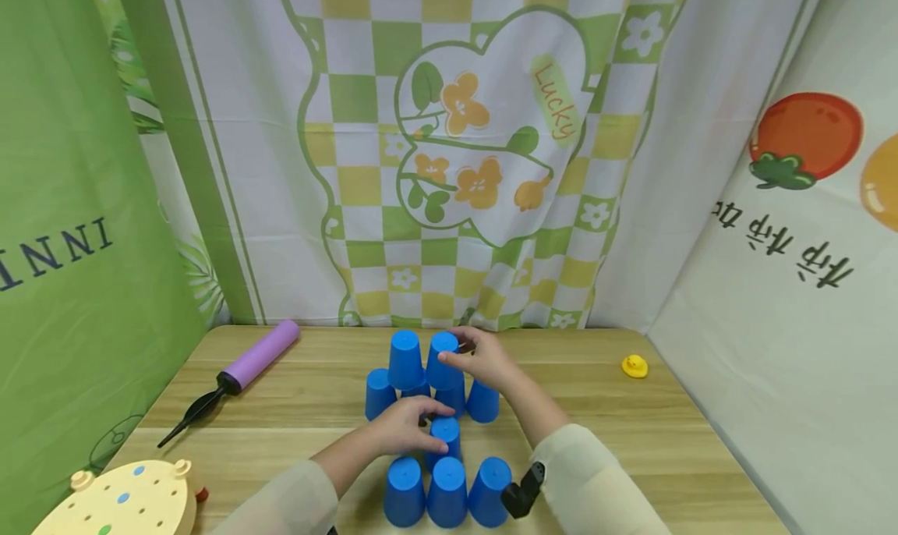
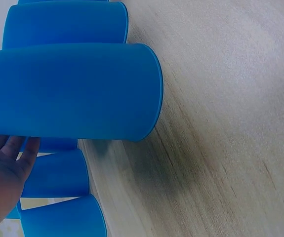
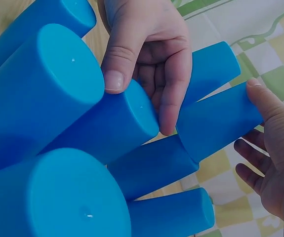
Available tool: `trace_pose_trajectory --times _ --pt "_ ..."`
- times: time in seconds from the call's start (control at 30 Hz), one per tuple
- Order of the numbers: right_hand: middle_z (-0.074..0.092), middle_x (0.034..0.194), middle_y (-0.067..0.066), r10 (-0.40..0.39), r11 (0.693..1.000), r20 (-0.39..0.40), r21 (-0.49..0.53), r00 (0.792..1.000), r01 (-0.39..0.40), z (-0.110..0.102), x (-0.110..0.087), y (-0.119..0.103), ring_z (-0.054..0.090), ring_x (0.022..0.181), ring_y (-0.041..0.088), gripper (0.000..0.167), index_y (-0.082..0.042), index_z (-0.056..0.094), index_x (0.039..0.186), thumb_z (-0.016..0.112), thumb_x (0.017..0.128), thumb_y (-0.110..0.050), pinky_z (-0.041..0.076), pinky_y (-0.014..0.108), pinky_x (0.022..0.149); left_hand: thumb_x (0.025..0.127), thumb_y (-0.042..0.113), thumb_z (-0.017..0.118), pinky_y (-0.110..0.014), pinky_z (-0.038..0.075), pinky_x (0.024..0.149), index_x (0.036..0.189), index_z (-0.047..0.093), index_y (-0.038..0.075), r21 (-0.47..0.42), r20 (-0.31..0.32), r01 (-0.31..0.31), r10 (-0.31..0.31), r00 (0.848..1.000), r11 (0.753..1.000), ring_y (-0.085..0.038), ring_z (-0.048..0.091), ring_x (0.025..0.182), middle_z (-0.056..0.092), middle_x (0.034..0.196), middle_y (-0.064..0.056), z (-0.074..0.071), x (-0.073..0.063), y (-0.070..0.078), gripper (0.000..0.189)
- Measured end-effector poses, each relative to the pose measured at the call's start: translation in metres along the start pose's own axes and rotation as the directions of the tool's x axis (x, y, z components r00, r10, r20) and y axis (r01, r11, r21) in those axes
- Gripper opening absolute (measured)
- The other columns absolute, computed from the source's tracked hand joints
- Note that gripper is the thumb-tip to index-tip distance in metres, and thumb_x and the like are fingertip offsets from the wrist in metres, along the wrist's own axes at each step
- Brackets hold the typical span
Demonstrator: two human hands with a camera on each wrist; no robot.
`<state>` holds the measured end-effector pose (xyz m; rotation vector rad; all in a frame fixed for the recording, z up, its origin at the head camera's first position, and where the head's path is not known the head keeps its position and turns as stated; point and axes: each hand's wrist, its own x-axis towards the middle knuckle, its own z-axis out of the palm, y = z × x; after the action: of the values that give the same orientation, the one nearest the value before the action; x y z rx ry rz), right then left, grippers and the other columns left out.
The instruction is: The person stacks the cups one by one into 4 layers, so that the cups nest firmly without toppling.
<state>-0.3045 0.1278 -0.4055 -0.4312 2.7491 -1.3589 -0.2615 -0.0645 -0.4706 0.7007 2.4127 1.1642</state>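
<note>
In the head view, several blue plastic cups stand upside down in a front and a back group. My right hand (image 1: 484, 356) is at the right upper cup (image 3: 221, 121) of the back stack, its thumb on that cup and its other fingers curved round the far side. Beside it stands the left upper cup (image 1: 405, 361). My left hand (image 1: 403, 426) holds a cup (image 3: 132, 116) behind the front row, thumb on one side and fingers on the other. In the left wrist view, a near cup (image 2: 72, 91) partly hides the fingers of the left hand (image 2: 6, 170).
Three cups form the front row, the middle cup (image 1: 447, 494) among them. A purple balloon pump (image 1: 263, 356) lies on the left of the wooden table (image 1: 575, 395). A pale yellow round toy (image 1: 126, 500) sits at the left front corner, a yellow rubber duck (image 1: 634, 366) at the right.
</note>
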Motion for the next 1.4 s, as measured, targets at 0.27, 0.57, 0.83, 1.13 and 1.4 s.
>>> trace_pose_trajectory --times 0.27,0.57,0.83,1.13,1.4 --pt "0.066 0.125 0.007 0.015 1.000 -0.004 -0.005 1.000 -0.015 0.001 0.000 0.002 0.062 0.112 0.027 0.050 -0.014 0.059 0.133 0.072 0.090 -0.035 0.056 0.043 0.086 0.084 0.032 0.078 -0.050 0.050 0.101 0.131 0.063 0.013 -0.001 0.003 -0.009 0.009 1.000 1.000 -0.028 0.056 0.124 0.062 0.133 -0.003 0.001 0.000 0.000 0.052" --pt "0.065 0.126 0.008 0.022 1.000 -0.005 -0.012 1.000 -0.022 0.002 0.001 0.001 0.061 0.113 0.028 0.053 -0.014 0.056 0.137 0.070 0.091 -0.035 0.056 0.044 0.088 0.084 0.031 0.078 -0.052 0.048 0.102 0.131 0.063 0.013 0.004 -0.002 -0.010 0.010 1.000 1.000 -0.029 0.056 0.125 0.062 0.133 -0.004 0.002 -0.002 0.001 0.053" --pt "0.064 0.128 0.010 0.020 0.999 0.003 -0.042 1.000 -0.019 0.003 0.001 0.001 0.061 0.114 0.028 0.056 -0.014 0.053 0.141 0.067 0.092 -0.037 0.056 0.044 0.088 0.084 0.031 0.078 -0.052 0.048 0.103 0.131 0.062 0.013 0.005 -0.005 -0.004 0.004 1.000 1.000 -0.029 0.055 0.125 0.062 0.133 -0.004 0.002 -0.002 0.001 0.053" --pt "0.062 0.130 0.012 0.022 0.999 0.014 -0.043 1.000 -0.021 0.002 -0.001 0.001 0.060 0.116 0.030 0.058 -0.016 0.050 0.143 0.067 0.093 -0.038 0.055 0.047 0.090 0.084 0.031 0.078 -0.052 0.048 0.102 0.134 0.060 0.011 -0.017 -0.014 0.002 -0.002 1.000 1.000 -0.029 0.057 0.124 0.063 0.131 -0.005 0.003 -0.001 -0.003 0.057" --pt "0.059 0.135 0.014 -0.007 1.000 -0.033 0.027 0.999 0.008 -0.007 -0.012 0.004 0.056 0.124 0.034 0.057 -0.013 0.049 0.144 0.067 0.094 -0.032 0.048 0.052 0.101 0.083 0.033 0.079 -0.054 0.048 0.102 0.132 0.061 0.013 -0.045 -0.034 0.005 -0.006 0.999 0.999 -0.031 0.056 0.125 0.063 0.131 -0.006 0.004 -0.002 -0.006 0.056"
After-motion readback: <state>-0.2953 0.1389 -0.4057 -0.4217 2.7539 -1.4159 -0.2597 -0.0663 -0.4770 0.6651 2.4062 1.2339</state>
